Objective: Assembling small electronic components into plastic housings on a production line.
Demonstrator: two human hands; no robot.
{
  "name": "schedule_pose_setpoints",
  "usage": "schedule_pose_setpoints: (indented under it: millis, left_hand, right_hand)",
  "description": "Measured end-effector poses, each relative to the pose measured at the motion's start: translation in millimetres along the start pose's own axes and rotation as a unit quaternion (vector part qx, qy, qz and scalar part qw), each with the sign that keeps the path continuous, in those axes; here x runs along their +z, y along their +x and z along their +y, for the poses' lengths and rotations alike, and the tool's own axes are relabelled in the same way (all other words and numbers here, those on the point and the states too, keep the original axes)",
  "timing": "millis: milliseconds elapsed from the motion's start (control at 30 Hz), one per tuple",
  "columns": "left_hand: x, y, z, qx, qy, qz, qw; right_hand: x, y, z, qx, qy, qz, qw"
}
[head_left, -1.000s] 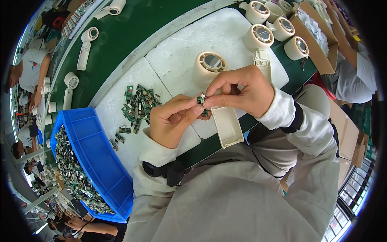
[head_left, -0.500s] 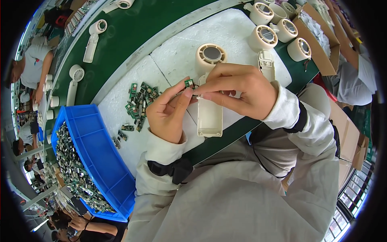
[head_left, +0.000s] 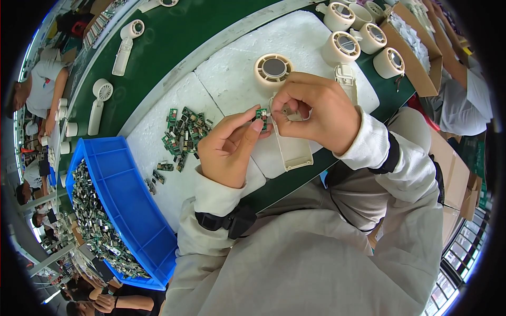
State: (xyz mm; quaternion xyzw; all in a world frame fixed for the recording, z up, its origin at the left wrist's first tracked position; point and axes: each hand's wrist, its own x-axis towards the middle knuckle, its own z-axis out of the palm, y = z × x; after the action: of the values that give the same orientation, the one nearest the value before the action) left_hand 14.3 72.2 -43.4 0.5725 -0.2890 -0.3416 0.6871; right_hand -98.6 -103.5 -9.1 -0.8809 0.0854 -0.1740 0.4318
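My left hand (head_left: 230,145) pinches a small green circuit board (head_left: 260,114) between thumb and fingers. Close by on the right, my right hand (head_left: 319,113) is closed in a pinch; whatever sits at its fingertips is too small to make out. Beneath the right hand lies a cream handheld fan body: its round head (head_left: 273,68) is at the far end, and its open, hollow handle (head_left: 295,154) slants toward me. The right hand covers the upper part of the handle. Left of my left hand, several loose circuit boards (head_left: 184,134) lie heaped on a white foam sheet (head_left: 232,66).
A blue bin (head_left: 129,184) full of circuit boards stands at the left. Several cream fan heads (head_left: 341,48) and a cardboard box (head_left: 421,58) are at the far right. More fans (head_left: 97,108) lie on the green belt (head_left: 174,39). Other people (head_left: 47,84) sit around.
The fan handle's near end has swung to the right. My left hand and the circuit board have shifted slightly right, while my right hand's fingers have curled in more tightly.
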Motion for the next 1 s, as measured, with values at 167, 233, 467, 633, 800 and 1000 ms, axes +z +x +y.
schedule_pose_setpoints:
  millis: [167,233,467,633,800,1000]
  left_hand:
    - [4.0,-1.1,1.5,0.031,0.015,0.005,0.999]
    - [3.6,-1.0,2.0,0.042,0.041,0.005,0.998]
    - [4.6,-0.7,0.7,0.052,0.059,0.021,0.997]
    - [7.1,-4.3,4.7,0.086,0.156,0.033,0.984]
    - [6.6,-3.0,5.3,0.099,0.199,0.047,0.974]
    - [4.0,0.4,3.9,0.084,0.130,0.035,0.987]
  right_hand:
    - [2.0,-0.3,0.8,-0.009,-0.013,0.006,1.000]
    - [3.7,-1.2,0.4,-0.011,-0.016,0.012,1.000]
    - [8.1,-3.2,5.0,-0.080,-0.045,0.064,0.994]
    - [5.0,-4.7,-1.9,-0.039,-0.016,0.044,0.998]
    - [7.3,-7.0,-1.6,-0.010,0.028,0.039,0.999]
    - [9.7,-4.0,0.6,-0.069,-0.006,0.070,0.995]
